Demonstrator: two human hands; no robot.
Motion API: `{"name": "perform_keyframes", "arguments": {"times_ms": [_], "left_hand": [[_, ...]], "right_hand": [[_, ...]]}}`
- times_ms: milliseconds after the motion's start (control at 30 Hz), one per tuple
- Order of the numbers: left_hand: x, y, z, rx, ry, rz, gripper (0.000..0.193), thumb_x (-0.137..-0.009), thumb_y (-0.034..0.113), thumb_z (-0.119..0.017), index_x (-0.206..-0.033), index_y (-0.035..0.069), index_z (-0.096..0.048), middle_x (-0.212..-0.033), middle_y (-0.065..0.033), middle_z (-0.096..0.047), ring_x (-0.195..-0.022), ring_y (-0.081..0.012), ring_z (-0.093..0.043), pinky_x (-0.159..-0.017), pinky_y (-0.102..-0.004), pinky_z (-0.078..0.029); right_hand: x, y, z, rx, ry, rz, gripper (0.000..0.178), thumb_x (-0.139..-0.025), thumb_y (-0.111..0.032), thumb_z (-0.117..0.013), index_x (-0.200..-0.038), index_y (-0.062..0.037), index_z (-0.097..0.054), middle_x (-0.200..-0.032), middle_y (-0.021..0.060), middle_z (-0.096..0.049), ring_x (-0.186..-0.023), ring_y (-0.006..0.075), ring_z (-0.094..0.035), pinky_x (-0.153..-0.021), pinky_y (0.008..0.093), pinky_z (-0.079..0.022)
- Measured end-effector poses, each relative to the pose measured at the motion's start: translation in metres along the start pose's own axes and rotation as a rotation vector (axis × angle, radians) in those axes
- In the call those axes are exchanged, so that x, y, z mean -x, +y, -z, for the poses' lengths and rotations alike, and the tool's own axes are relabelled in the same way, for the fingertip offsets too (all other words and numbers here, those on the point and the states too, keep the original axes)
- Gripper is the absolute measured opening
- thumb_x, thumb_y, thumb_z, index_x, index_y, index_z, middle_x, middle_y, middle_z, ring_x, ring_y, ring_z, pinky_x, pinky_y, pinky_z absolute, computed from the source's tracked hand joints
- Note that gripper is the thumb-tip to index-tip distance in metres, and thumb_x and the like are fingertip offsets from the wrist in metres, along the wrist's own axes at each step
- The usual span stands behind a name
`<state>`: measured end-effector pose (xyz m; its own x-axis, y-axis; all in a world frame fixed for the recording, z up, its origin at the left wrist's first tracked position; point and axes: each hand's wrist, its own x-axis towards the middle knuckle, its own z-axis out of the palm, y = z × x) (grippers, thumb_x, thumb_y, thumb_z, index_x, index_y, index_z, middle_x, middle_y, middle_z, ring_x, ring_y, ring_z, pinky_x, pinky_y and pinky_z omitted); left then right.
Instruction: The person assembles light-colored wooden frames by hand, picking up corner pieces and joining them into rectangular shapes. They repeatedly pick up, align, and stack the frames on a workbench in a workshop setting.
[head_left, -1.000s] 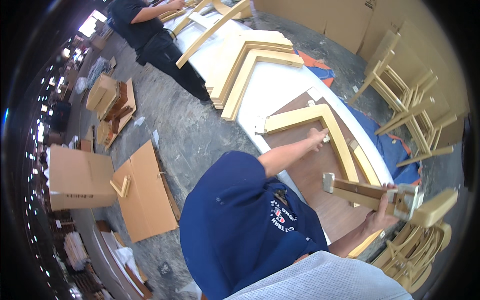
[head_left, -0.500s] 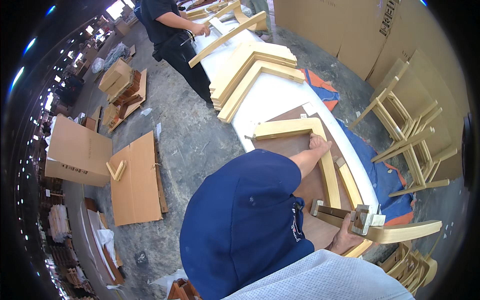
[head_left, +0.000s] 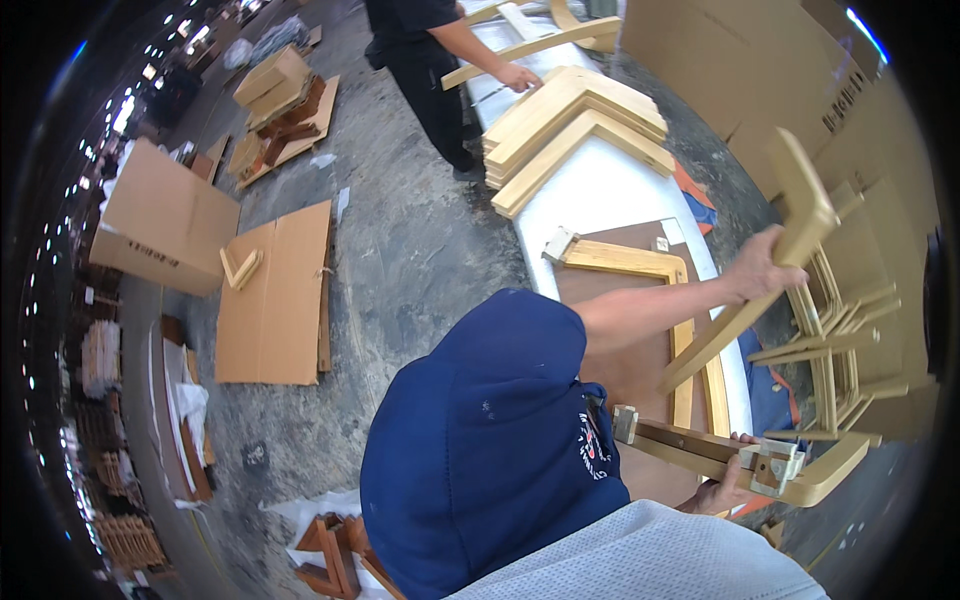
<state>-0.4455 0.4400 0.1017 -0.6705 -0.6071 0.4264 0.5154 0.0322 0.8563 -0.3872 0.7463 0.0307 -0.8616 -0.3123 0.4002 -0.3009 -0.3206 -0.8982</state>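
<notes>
My left hand (head_left: pixel 765 268) is wrapped round an angled pale wooden frame piece (head_left: pixel 735 325), raised and tilted above the table's right side. Lower down, my right hand (head_left: pixel 722 492) grips a bar clamp (head_left: pixel 685 440) from below, its fingers partly hidden. One metal jaw is at the bar's left end, a larger one at its right. A curved wooden piece (head_left: pixel 838 472) sticks out beyond the clamp's right end; how the two join is hidden. Under my left forearm, another angled wooden frame (head_left: pixel 625 258) lies on a brown board (head_left: pixel 640 235), with a metal block at its far left corner.
Stacked angled frames (head_left: pixel 575 105) stand farther along the white-covered table (head_left: pixel 600 190). A co-worker's hand (head_left: pixel 518 77) is at the stack. Wooden chair frames (head_left: pixel 825 340) stand at right before large cardboard sheets (head_left: pixel 730 60). Flattened cardboard (head_left: pixel 272 300) lies on the floor at left.
My left hand has lifted an angled wooden piece off the table, up and to the right. The clamp has shifted right with my right hand. The co-worker's hand has come to the stacked frames.
</notes>
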Motion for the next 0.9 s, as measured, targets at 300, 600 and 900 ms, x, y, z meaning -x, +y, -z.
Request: {"name": "perform_keyframes", "arguments": {"times_ms": [300, 600, 900], "left_hand": [[0.008, 0.109, 0.009, 0.111, -0.243, 0.042, 0.055, -0.062, 0.038, -0.082, -0.090, -0.006, -0.067, -0.083, -0.0176, -0.070, -0.079, -0.0263, -0.067, -0.069, -0.0358, -0.051], [0.069, 0.142, 0.069, 0.090, -0.086, 0.230, 0.058, -0.064, 0.036, -0.082, -0.102, -0.004, -0.066, -0.092, -0.0187, -0.071, -0.091, -0.0303, -0.069, -0.082, -0.0386, -0.054], [0.070, 0.064, 0.090, -0.303, 0.051, 0.059, 0.060, -0.084, 0.049, -0.064, -0.118, 0.000, -0.059, -0.118, -0.0236, -0.060, -0.114, -0.0361, -0.056, -0.098, -0.0446, -0.044]], "right_hand": [[-0.080, -0.024, -0.053, -0.429, -0.517, -0.242, 0.074, -0.079, -0.028, -0.072, -0.135, 0.0041, -0.037, -0.122, 0.0174, -0.051, -0.113, 0.0317, -0.053, -0.098, 0.0545, -0.047], [-0.136, 0.029, -0.072, -0.481, -0.405, -0.595, 0.067, -0.086, -0.024, -0.067, -0.139, 0.0040, -0.038, -0.129, 0.0180, -0.055, -0.118, 0.0340, -0.055, -0.102, 0.0533, -0.048], [-0.089, 0.052, -0.133, -0.084, -0.132, -0.508, 0.043, -0.092, -0.027, -0.054, -0.123, 0.0024, -0.059, -0.122, 0.0162, -0.063, -0.112, 0.0266, -0.062, -0.097, 0.0393, -0.051]]}}
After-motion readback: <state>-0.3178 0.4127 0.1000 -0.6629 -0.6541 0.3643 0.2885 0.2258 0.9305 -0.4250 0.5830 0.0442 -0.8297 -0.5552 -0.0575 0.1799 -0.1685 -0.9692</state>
